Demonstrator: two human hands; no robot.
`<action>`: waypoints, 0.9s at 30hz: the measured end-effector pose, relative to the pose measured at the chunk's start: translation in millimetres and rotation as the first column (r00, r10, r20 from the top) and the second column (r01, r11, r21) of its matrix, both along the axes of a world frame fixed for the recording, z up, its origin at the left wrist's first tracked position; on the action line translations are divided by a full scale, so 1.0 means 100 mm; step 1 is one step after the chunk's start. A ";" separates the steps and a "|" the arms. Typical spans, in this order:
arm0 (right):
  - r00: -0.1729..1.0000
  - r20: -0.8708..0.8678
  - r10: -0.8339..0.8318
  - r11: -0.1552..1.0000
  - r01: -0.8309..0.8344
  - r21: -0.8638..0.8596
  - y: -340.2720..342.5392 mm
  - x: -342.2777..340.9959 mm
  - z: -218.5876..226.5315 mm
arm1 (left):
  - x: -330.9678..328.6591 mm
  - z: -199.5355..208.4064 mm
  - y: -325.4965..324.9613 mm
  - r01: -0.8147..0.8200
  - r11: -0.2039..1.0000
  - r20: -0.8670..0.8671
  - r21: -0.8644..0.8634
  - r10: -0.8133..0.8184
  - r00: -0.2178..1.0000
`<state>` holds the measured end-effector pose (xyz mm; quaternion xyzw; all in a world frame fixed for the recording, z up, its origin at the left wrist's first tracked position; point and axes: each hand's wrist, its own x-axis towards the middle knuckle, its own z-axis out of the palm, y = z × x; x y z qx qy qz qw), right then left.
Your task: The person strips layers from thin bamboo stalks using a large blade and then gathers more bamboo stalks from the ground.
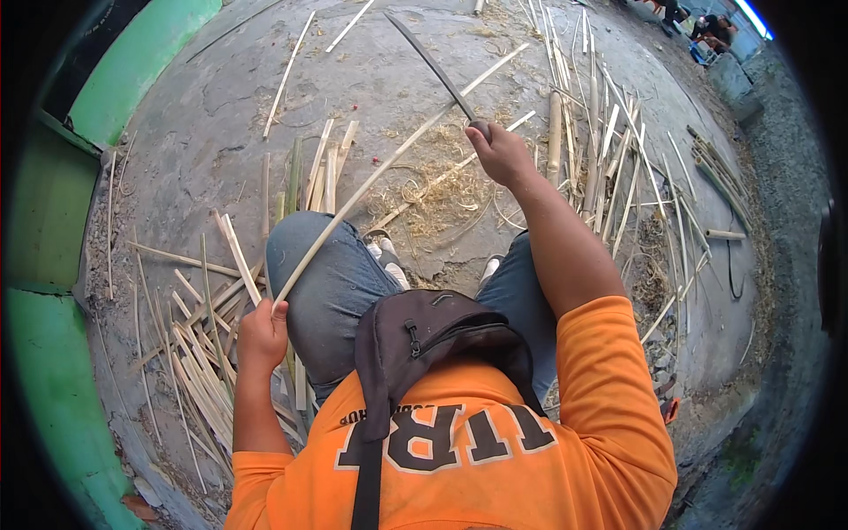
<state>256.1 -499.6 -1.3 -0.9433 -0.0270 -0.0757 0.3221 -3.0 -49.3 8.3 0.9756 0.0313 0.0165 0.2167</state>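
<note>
My left hand (262, 334) is closed round the near end of a long pale bamboo strip (362, 192). The strip slants up and to the right, passing over my left knee. In my right hand (503, 152) is the dark handle of a long machete (430, 64), its narrow blade pointing up and to the left. Blade and strip cross close to my right hand; whether they touch I cannot tell. Curly bamboo shavings (437, 199) lie on the ground beyond my knees, with another pale strip (424, 190) among them.
Split bamboo pieces (208, 375) are heaped by my left leg. More strips and poles (609, 168) lie to the right on the concrete ground (353, 79). A green wall (49, 380) borders the left side. A black bag (442, 336) rests on my lap. People (712, 37) sit far off, upper right.
</note>
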 end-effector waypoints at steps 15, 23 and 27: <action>0.985 0.034 0.169 0.984 -0.171 0.051 0.10 -0.06 0.13 | 0.02 -0.08 0.12 0.046 0.994 0.007 -0.100 -0.046 0.999; 0.855 -0.115 0.506 0.855 -0.515 -0.057 0.58 -0.61 0.29 | 0.04 0.00 0.12 0.039 0.990 -0.061 -0.137 -0.048 0.997; 0.823 -0.079 0.563 0.806 -0.567 -0.167 0.53 -0.51 0.31 | -0.03 -0.07 0.09 0.076 0.992 0.005 -0.097 -0.076 0.997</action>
